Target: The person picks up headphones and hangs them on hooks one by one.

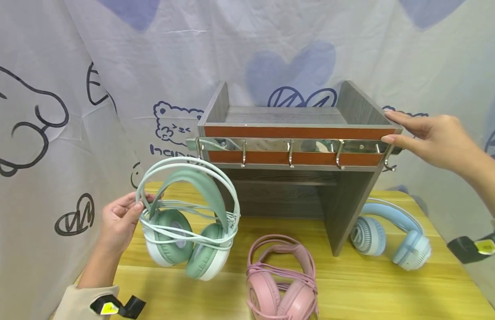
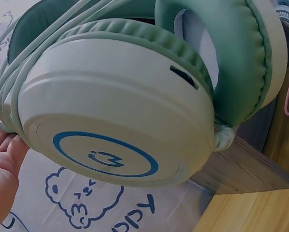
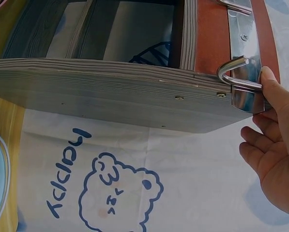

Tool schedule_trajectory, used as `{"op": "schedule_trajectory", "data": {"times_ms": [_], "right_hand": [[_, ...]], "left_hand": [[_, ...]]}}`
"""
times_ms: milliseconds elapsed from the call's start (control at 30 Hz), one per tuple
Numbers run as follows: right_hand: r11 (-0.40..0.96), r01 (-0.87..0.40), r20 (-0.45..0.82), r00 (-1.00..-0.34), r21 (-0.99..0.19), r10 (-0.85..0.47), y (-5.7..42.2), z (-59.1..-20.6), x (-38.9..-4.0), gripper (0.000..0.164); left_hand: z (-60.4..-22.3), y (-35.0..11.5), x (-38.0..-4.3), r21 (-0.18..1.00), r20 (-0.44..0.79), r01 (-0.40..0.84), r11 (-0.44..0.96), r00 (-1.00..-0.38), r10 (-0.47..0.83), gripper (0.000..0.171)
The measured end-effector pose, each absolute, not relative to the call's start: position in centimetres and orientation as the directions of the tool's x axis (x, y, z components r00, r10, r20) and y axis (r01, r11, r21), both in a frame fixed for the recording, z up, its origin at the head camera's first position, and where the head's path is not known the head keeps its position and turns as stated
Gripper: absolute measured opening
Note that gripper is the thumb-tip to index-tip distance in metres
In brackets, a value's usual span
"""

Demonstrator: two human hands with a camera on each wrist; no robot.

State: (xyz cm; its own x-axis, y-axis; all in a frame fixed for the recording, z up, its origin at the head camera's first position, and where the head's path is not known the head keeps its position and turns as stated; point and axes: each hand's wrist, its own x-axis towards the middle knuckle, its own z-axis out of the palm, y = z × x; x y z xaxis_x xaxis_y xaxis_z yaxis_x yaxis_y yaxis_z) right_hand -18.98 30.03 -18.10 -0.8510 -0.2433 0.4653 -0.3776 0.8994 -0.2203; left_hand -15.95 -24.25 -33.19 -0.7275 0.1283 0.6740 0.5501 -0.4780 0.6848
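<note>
My left hand (image 1: 121, 222) pinches green-and-white headphones (image 1: 209, 260) by one side, holding them above the table in front of the shelf's left end. Their cable is wound round the ear cups and band. In the left wrist view, a white ear cup (image 2: 120, 106) with a blue ring fills the middle, and fingers (image 2: 6, 162) show at the left edge. My right hand (image 1: 435, 140) grips the right front corner of the grey wooden shelf (image 1: 351, 195), thumb at the end of the metal hook rail (image 1: 267, 144). Several hooks along the rail hang bare.
Pink headphones (image 1: 297, 298) with a wrapped cable lie on the yellow wood-grain table (image 1: 183, 298) in front of the shelf. Blue headphones (image 1: 411, 251) rest at the shelf's right side. A white printed cloth (image 1: 111, 146) hangs behind and to the left.
</note>
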Motion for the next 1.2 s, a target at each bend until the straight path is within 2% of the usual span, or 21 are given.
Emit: {"op": "schedule_trajectory", "data": {"times_ms": [367, 767, 1033, 1200], "right_hand": [[0.897, -0.380, 0.473, -0.848, -0.227, -0.240, 30.0, -18.1, -18.9, 0.054], [0.901, -0.381, 0.477, -0.843, -0.206, -0.248, 29.9, -18.2, -18.9, 0.054], [0.901, -0.375, 0.468, -0.850, -0.217, -0.241, 29.9, -18.3, -18.9, 0.054], [0.901, -0.382, 0.476, -0.844, -0.207, -0.249, 29.9, -18.3, -19.0, 0.054]], "left_hand": [[-34.2, -23.4, -16.1, 0.717, 0.659, 0.586, -0.377, -0.746, 0.094, 0.035], [-34.7, -22.8, -16.9, 0.670, 0.686, 0.589, -0.451, -0.724, 0.074, 0.037], [-34.9, -22.7, -17.1, 0.709, 0.672, 0.612, -0.351, -0.738, 0.070, 0.038], [-35.0, -22.9, -17.5, 0.698, 0.697, 0.649, -0.301, -0.712, 0.080, 0.037]]}}
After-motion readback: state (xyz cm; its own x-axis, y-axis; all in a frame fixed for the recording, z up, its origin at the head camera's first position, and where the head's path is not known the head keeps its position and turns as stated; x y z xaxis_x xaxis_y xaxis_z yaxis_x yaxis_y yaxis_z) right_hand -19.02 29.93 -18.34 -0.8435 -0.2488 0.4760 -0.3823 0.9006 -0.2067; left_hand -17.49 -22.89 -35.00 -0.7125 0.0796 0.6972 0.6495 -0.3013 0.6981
